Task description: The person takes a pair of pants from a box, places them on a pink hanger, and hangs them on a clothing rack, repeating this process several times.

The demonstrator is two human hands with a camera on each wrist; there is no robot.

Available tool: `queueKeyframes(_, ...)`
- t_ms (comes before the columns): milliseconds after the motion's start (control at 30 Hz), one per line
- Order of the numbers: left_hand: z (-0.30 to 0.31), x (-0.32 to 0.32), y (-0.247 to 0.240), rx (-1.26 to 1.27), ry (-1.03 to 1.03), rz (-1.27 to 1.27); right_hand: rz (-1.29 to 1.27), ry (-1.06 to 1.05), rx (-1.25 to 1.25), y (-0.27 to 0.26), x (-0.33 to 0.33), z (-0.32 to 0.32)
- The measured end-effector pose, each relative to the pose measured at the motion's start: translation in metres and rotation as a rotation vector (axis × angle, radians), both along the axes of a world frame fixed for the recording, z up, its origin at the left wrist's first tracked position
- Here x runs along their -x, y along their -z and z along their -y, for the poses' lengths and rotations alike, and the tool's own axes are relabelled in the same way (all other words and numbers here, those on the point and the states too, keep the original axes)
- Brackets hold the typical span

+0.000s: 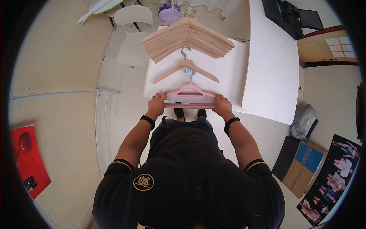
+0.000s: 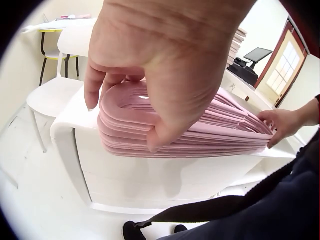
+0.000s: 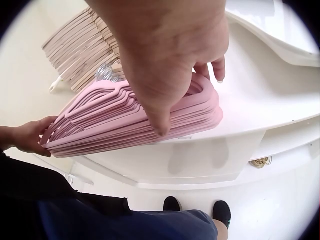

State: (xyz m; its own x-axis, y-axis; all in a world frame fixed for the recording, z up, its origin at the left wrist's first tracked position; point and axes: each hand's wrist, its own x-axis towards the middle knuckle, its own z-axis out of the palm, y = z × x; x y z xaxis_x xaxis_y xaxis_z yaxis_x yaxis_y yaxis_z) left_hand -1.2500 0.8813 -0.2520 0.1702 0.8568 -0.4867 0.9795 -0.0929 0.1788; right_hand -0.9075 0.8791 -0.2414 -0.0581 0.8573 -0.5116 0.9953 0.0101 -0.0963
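Observation:
A stack of pink hangers (image 1: pixel 190 91) lies at the near edge of the white table, its metal hooks (image 1: pixel 190 72) bunched and pointing away from me. My left hand (image 1: pixel 156 105) grips the stack's left end, thumb on the near side and fingers over the far side. At the opposite end my right hand (image 1: pixel 223 105) holds it the same way. In the right wrist view the pink hangers (image 3: pixel 135 115) are piled in even layers. Just beyond the hooks lies a single wooden hanger (image 1: pixel 185 68), and behind that a fanned pile of wooden hangers (image 1: pixel 187 38).
The white table (image 1: pixel 232 76) adjoins a larger white counter (image 1: pixel 272 65) on the right, which carries a black device (image 1: pixel 284 17). A white chair (image 1: pixel 133 42) stands at the back left. Cardboard box (image 1: pixel 304 168) and grey plastic bag (image 1: pixel 304 120) sit on the floor at right.

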Motion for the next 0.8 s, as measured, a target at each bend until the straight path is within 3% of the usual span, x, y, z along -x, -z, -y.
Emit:
queueKeyframes(500, -0.001, 0.000, 0.007, 0.007, -0.039, 0.025, 0.036, -0.003, 0.041, -0.003, 0.003, -0.002)
queueKeyframes(800, 0.034, 0.035, -0.001, -0.058, -0.294, 0.208, -0.051, -0.084, 0.068, -0.010, -0.027, 0.003)
